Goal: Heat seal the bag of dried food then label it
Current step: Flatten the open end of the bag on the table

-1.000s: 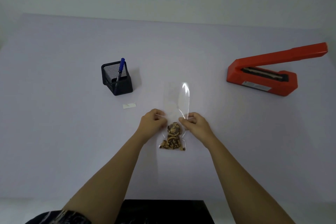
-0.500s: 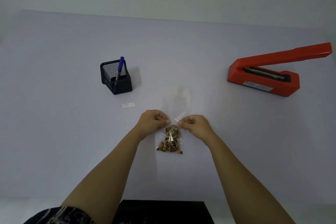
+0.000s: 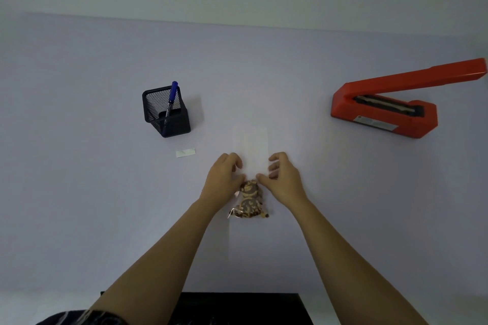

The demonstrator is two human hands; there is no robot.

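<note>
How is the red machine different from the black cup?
The red heat sealer is solid, long and low, arm raised; the black pen holder is see-through mesh and boxy. The heat sealer's gap is empty; the pen holder has a blue pen in it. Both sit on the table, untouched: the left hand and right hand hold the bag.

Left: mesh pen holder [image 3: 169,116] and label strip [image 3: 185,152] stand on the table [image 3: 79,206].
Centre: left hand [image 3: 224,179] and right hand [image 3: 284,179] grip the bag [image 3: 249,200].
Right: bare surface up to the heat sealer [image 3: 383,113], arm raised.
</note>
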